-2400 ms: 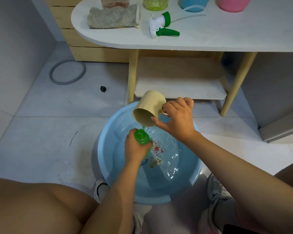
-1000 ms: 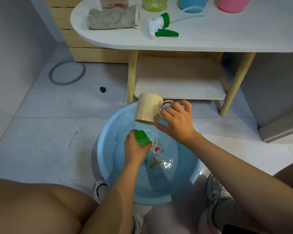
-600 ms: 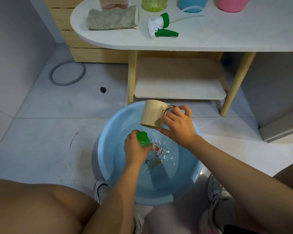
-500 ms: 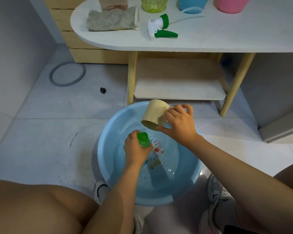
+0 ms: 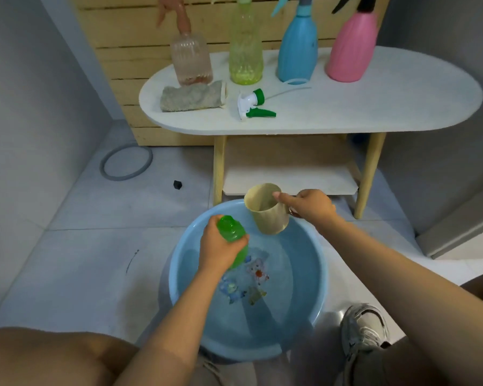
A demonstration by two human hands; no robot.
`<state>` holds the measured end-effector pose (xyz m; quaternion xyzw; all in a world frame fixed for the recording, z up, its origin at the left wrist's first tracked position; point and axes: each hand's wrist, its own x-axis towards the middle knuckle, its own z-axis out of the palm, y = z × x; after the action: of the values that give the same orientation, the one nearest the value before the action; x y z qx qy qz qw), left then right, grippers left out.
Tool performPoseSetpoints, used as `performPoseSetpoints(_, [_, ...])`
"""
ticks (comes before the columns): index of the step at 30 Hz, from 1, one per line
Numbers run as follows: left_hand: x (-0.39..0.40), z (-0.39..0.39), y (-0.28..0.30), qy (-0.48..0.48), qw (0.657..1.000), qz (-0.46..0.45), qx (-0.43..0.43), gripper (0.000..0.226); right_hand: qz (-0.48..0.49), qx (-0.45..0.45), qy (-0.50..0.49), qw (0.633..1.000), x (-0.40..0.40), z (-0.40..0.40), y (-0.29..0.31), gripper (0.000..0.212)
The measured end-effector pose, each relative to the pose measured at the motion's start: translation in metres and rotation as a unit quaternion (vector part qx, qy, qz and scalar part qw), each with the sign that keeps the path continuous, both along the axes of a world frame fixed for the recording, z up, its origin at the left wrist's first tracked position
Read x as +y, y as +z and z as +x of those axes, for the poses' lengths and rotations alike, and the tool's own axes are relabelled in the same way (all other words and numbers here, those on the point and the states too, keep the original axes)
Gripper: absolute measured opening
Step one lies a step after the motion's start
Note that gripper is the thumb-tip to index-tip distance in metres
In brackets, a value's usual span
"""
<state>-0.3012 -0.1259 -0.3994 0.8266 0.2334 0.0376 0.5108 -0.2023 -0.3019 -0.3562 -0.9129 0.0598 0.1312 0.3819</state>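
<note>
While the green bottle point(image 5: 232, 237) is gripped by the curled fingers point(image 5: 241, 241) of the left hand point(image 5: 221, 247) over the round blue basin point(image 5: 179, 270), the beige mug point(image 5: 267, 208) is held upright at its handle by the right hand point(image 5: 311, 206), thumb laid on the rim. Both forearms are stretched forward; the translucent plastic bottle is tilted.
</note>
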Motion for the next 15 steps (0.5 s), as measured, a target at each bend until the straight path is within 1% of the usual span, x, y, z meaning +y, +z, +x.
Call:
performPoseSetpoints(2, [0.003,0.002,0.026,-0.015,1.0,0.006,-0.019,0.051,0.068,0.007,-0.001,0.998,-0.002,-0.005,0.024,0.06])
performPoseSetpoints(5, [0.005,0.006,0.066,-0.033,0.998,0.02,-0.04,0.051,0.147,0.007,-0.007,0.989,-0.005,-0.009,0.057,0.052])
performPoseSetpoints(8, [0.008,0.01,0.103,-0.057,0.995,0.05,-0.063,0.054,0.183,0.004,-0.02,0.983,-0.012,-0.008,0.086,0.042])
performPoseSetpoints(12, [0.008,0.02,0.148,-0.072,0.992,0.059,-0.087,0.056,0.239,-0.045,-0.018,0.97,-0.025,-0.002,0.125,0.032])
performPoseSetpoints(15, [0.004,0.034,0.175,-0.082,0.99,0.054,-0.104,0.053,0.231,-0.088,-0.03,0.968,-0.038,0.006,0.15,0.027])
